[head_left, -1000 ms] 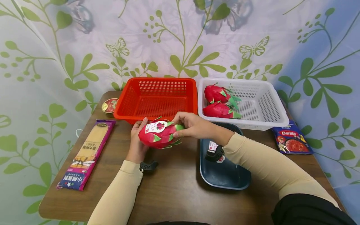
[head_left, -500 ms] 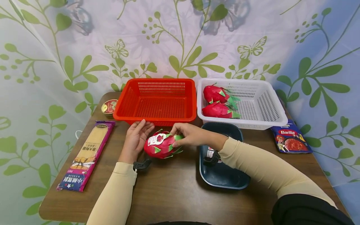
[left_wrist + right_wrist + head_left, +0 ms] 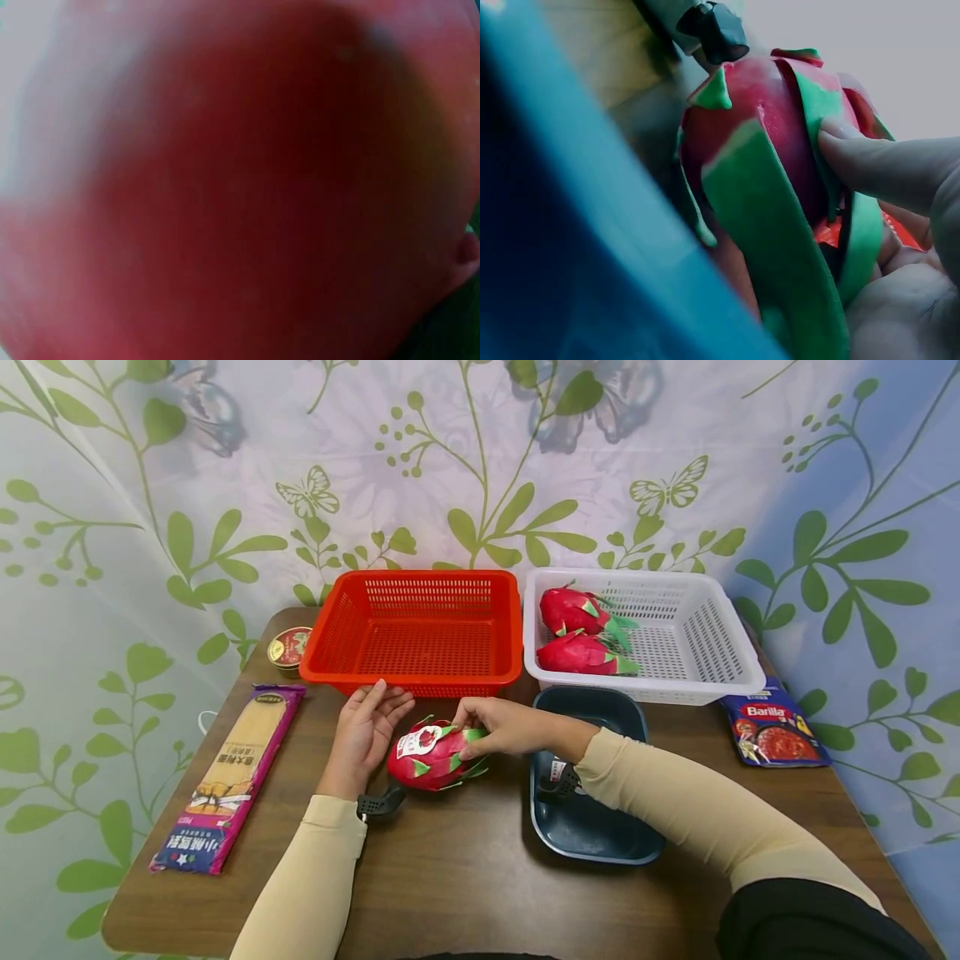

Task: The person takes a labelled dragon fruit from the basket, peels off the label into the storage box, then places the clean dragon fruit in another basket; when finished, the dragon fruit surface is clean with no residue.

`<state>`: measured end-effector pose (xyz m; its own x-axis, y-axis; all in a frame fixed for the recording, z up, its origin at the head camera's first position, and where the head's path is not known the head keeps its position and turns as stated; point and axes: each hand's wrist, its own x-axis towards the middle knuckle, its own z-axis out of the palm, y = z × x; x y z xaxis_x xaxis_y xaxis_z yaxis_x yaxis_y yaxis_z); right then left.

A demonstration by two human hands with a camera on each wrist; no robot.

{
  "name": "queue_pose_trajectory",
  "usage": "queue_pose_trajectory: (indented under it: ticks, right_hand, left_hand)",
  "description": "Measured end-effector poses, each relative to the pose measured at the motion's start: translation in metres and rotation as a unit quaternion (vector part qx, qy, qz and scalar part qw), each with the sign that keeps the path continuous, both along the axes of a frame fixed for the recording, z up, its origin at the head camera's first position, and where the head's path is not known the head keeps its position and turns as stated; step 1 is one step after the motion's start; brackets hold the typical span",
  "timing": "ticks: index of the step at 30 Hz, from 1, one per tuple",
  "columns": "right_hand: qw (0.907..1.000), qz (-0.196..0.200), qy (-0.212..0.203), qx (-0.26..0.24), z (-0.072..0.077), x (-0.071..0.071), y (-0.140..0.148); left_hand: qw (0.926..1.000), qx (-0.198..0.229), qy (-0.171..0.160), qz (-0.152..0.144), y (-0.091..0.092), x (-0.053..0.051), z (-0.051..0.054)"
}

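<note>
A pink dragon fruit (image 3: 423,764) with green-tipped scales and a white label is low over the table's middle; whether it touches the wood I cannot tell. My right hand (image 3: 501,727) pinches its leafy end, the thumb (image 3: 870,154) pressing a green scale in the right wrist view. Just left of the fruit, my left hand (image 3: 363,731) is palm up with relaxed fingers, holding nothing. Blurred pink-red dragon fruit skin (image 3: 247,225) fills the left wrist view. Two more dragon fruits, one behind (image 3: 568,608) and one in front (image 3: 573,653), lie in the white basket (image 3: 705,687).
A red basket (image 3: 412,680) stands behind my hands. Under my right wrist sits a dark blue tray (image 3: 592,835) with a partly hidden labelled item inside. Spaghetti (image 3: 228,768) and a round tin (image 3: 290,647) are at left, a Barilla pouch (image 3: 776,731) at right.
My left hand has come off the dragon fruit and shifted left. The fruit, still in my right hand, has moved slightly toward me.
</note>
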<state>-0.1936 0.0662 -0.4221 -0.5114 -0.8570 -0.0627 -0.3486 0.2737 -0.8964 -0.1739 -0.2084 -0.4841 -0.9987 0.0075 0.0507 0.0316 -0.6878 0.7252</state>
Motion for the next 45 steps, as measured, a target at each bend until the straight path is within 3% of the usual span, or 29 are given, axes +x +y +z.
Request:
queue_pose_trajectory:
  ticks: [3, 7, 14, 20, 22, 24, 29, 30, 32, 37, 45]
  right_hand:
    - [0.9978, 0.006, 0.057, 0.033, 0.001, -0.002, 0.002]
    - [0.9883, 0.011, 0.132, 0.076, 0.006, -0.002, 0.006]
    - [0.9832, -0.007, 0.131, 0.127, 0.013, -0.003, 0.012]
    - [0.9812, -0.02, 0.122, 0.148, 0.015, -0.001, 0.013]
    - [0.9806, -0.023, 0.124, 0.15, 0.015, -0.001, 0.013]
    - [0.9801, -0.026, 0.127, 0.151, 0.014, -0.001, 0.013]
    - [0.9782, -0.028, 0.143, 0.148, 0.015, 0.0, 0.014]
    - [0.9779, -0.029, 0.145, 0.147, 0.015, 0.0, 0.014]
    - [0.9771, -0.031, 0.151, 0.147, 0.016, 0.001, 0.015]
    - [0.9749, -0.019, 0.16, 0.154, 0.021, 0.001, 0.017]
    - [0.9763, -0.002, 0.151, 0.155, 0.028, 0.001, 0.013]
  left_hand:
    - [1.0, -0.005, 0.001, 0.0, 0.001, 0.0, 0.001]
    - [0.9998, -0.018, -0.001, -0.002, 0.002, 0.001, 0.001]
    - [0.9981, -0.06, -0.011, -0.013, 0.006, 0.003, -0.007]
    - [0.9891, -0.146, -0.014, -0.012, 0.014, 0.006, -0.008]
    - [0.9819, -0.188, -0.003, -0.027, 0.016, 0.008, -0.007]
    - [0.9686, -0.241, 0.03, -0.055, 0.016, 0.011, -0.006]
    - [0.9072, -0.381, 0.123, -0.128, 0.015, 0.019, -0.006]
    - [0.8955, -0.403, 0.129, -0.136, 0.015, 0.02, -0.006]
    - [0.8813, -0.432, 0.122, -0.149, 0.014, 0.022, -0.006]
    - [0.8655, -0.469, 0.088, -0.154, 0.014, 0.025, -0.005]
    - [0.867, -0.469, 0.081, -0.149, 0.013, 0.027, -0.004]
